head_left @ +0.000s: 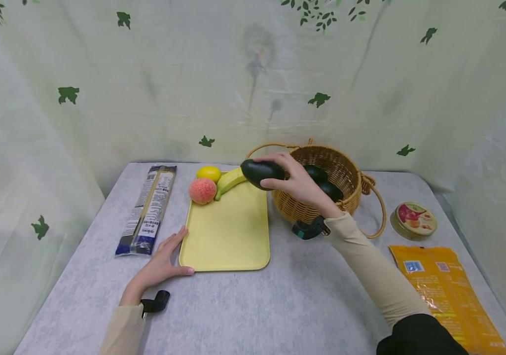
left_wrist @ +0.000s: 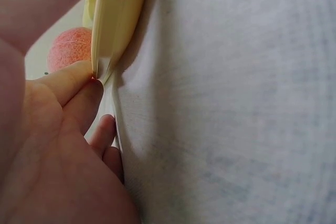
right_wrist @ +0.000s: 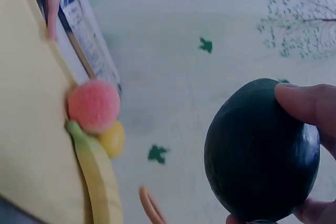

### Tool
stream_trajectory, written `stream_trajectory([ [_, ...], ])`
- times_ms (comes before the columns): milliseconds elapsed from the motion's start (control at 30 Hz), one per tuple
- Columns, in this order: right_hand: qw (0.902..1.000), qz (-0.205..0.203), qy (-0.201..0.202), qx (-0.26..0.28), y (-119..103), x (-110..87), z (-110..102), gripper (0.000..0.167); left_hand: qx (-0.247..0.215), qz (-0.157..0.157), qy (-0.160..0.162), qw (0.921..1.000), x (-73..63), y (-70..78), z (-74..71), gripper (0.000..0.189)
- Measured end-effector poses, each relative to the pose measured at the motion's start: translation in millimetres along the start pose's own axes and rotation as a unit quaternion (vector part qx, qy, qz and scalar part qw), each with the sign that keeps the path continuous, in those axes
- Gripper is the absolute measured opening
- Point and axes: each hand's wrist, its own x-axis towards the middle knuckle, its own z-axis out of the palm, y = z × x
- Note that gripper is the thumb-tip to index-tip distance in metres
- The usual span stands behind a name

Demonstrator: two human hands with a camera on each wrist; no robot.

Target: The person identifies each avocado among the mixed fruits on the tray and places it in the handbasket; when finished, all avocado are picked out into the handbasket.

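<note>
A dark green, egg-shaped avocado (head_left: 262, 173) is held up in my right hand (head_left: 296, 181), between thumb and fingers. It hangs over the back right of the yellow tray (head_left: 226, 236), in front of the banana's far end. My left hand (head_left: 162, 264) touches the tray's left edge and near-left corner with outstretched fingers and thumb. Along the tray's back lie a banana (head_left: 231, 182), a pink peach (head_left: 202, 191) and a yellow lemon (head_left: 209, 173). The right wrist view shows the avocado (right_wrist: 260, 150) large, with the peach (right_wrist: 94, 106) and banana (right_wrist: 98, 182) beyond.
Behind my right forearm stands a wicker basket (head_left: 346, 172) with more dark green fruit (head_left: 329, 190) inside. A long blue-and-gold packet (head_left: 147, 212) lies left of the tray. At the right are a round tin (head_left: 414, 220) and an orange bag (head_left: 448, 291). A patterned curtain (head_left: 168, 88) hangs behind the table.
</note>
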Motion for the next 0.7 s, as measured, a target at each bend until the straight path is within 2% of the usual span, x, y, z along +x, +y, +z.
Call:
stream_trajectory([
  [200, 0.997, 0.045, 0.047, -0.041, 14, -13.6, -37, 0.049, 0.003, -0.001, -0.001, 1.0, 0.9, -0.8, 0.1, 0.11],
  [433, 0.9879, 0.107, 0.071, -0.086, 50, -23.8, -77, 0.049, 0.005, -0.005, -0.003, 1.0, 1.3, -3.4, 1.3, 0.111],
  [700, 0.969, 0.175, 0.095, -0.147, 66, -29.5, -94, 0.045, 0.005, 0.001, 0.001, 1.0, 1.1, -3.2, 1.1, 0.111],
])
